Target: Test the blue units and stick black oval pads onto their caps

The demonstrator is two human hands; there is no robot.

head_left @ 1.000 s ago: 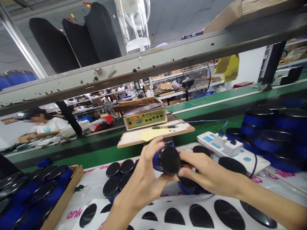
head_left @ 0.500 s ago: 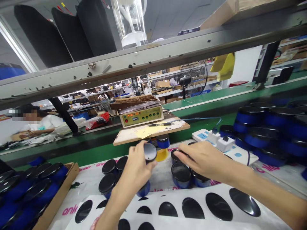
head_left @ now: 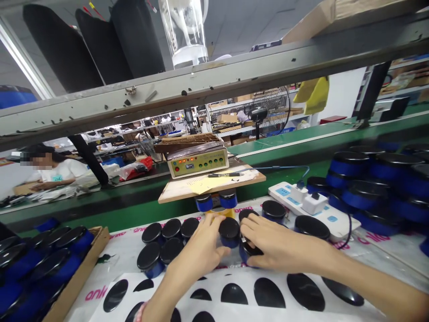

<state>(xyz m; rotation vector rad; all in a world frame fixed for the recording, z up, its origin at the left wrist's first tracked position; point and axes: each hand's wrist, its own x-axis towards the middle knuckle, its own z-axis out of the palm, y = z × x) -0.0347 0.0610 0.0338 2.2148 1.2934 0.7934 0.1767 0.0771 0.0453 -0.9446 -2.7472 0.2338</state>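
Note:
My left hand (head_left: 204, 243) is curled round the left side of a round blue container with a glossy black top (head_left: 229, 230), thumb low in front and fingertips at its far edge. Close to its right, my right hand (head_left: 271, 243) grips another such container (head_left: 248, 252), its fingers covering most of the top. Behind the fingers, a third black top (head_left: 247, 214) shows in part. Several more containers (head_left: 150, 257) stand in rows left of my left wrist. In front lies a white sheet with black oval pieces (head_left: 234, 294), partly under my forearms.
A yellow control box (head_left: 199, 163) sits on a wooden board (head_left: 174, 194) above two blue containers. At right are a white power strip (head_left: 342, 223) and stacked containers (head_left: 368, 197). A cardboard tray (head_left: 80, 273) of containers stands left. A metal shelf beam (head_left: 214, 76) crosses above. A person sits far left.
My left hand has come down and right; the tilted container with a grey face it held is no longer seen that way. My right hand has moved lower and nearer, onto a container.

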